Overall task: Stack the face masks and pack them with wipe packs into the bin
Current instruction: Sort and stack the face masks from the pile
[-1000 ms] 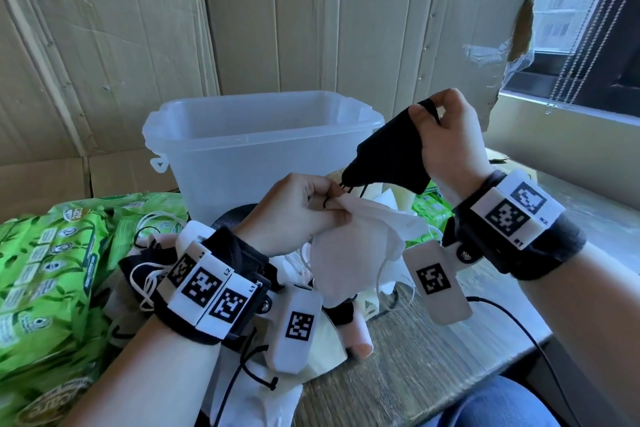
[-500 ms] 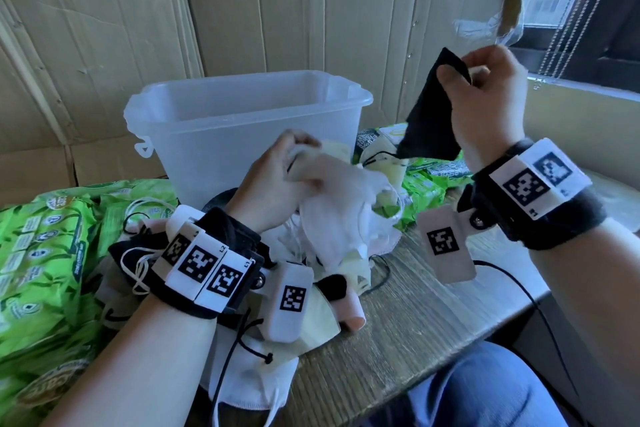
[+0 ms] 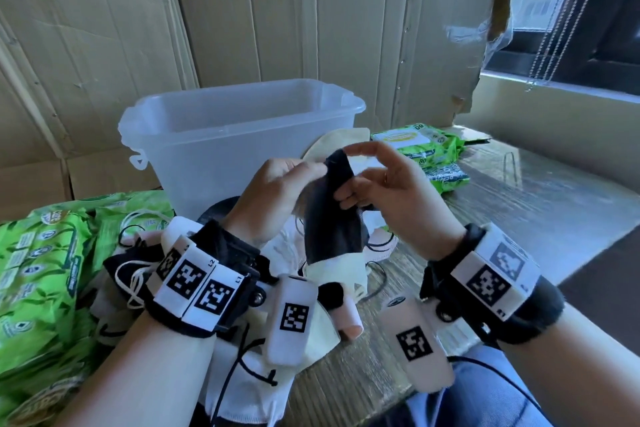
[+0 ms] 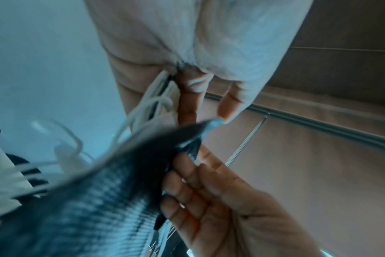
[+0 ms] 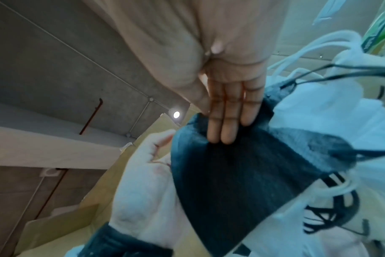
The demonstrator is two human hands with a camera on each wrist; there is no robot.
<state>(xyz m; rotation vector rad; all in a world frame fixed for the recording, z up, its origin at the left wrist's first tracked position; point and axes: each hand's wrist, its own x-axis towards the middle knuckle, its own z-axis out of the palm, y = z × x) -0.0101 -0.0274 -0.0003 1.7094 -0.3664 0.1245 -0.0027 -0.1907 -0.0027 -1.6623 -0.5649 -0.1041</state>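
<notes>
Bottom of the head view: both forearms with tagged wristbands, a bit of blue trouser leg [image 3: 485,402] at the lower right edge. Under the left wrist, a loose pile of masks [image 3: 311,333] in white, cream and pink with tangled ear loops lies on the wooden table [image 3: 398,274].

Centre frame, both hands meet over the pile on a black mask [image 3: 332,218]. Left hand [image 3: 277,194] has fingers curled, holding white masks bunched in the palm, with the black mask's upper edge against them; the left wrist view shows white ear loops [image 4: 147,107] trailing from that grip. Right hand [image 3: 391,198] pinches the black mask: thumb on one face, fingers [image 5: 226,118] laid straight and together across the other, index lifted. The black mask hangs down from the two hands, its lower end touching the cream mask on the pile.

Left edge, middle to lower: green wipe packs [image 3: 38,274] stacked on the table, more masks against them.

Behind the hands, centre: translucent plastic bin [image 3: 221,146] standing upright on the table; nothing visible inside it. A cream mask [image 3: 332,144] leans at its right side. Right of that, two more green wipe packs [image 3: 426,146] on the table.

Background: cardboard sheets [image 3: 277,10] along the wall, window [image 3: 588,10] upper right.
</notes>
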